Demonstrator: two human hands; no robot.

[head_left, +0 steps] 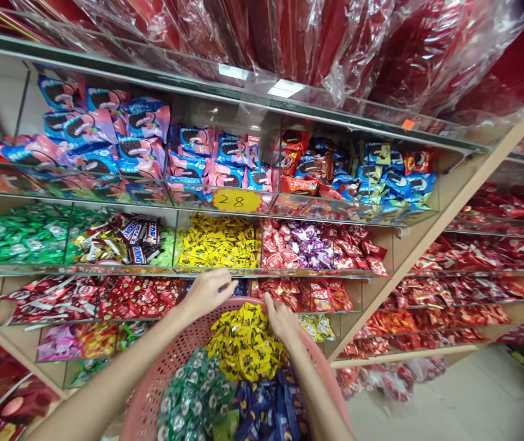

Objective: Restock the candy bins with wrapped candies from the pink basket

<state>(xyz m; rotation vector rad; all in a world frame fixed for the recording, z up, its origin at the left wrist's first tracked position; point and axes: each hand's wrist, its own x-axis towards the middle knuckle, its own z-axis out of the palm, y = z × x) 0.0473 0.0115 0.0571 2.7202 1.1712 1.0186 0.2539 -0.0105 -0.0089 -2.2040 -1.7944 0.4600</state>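
A pink perforated plastic basket (pixel 154 373) is in front of me at the bottom of the view. It holds yellow-wrapped candies (pixel 247 343), green-wrapped candies (pixel 195 395) and dark blue packets (pixel 266 401). My left hand (pixel 209 293) is just above the basket's far rim, below the shelf section of yellow candies (pixel 220 242). Its fingers are curled, and anything inside them is hidden. On the far right side of the rim, my right hand (pixel 282 318) is closed around the basket's edge, beside the yellow candies.
Glass-fronted shelves carry blue and pink cookie packets (pixel 91 131), a yellow "28" price tag (pixel 237 199), green candies (pixel 25 236) and dark chocolate bars (pixel 140 236). Plastic-wrapped red goods (pixel 262 43) lie overhead. A slanted wooden side panel (pixel 440 226) separates more red-packet shelves (pixel 473 254) at right.
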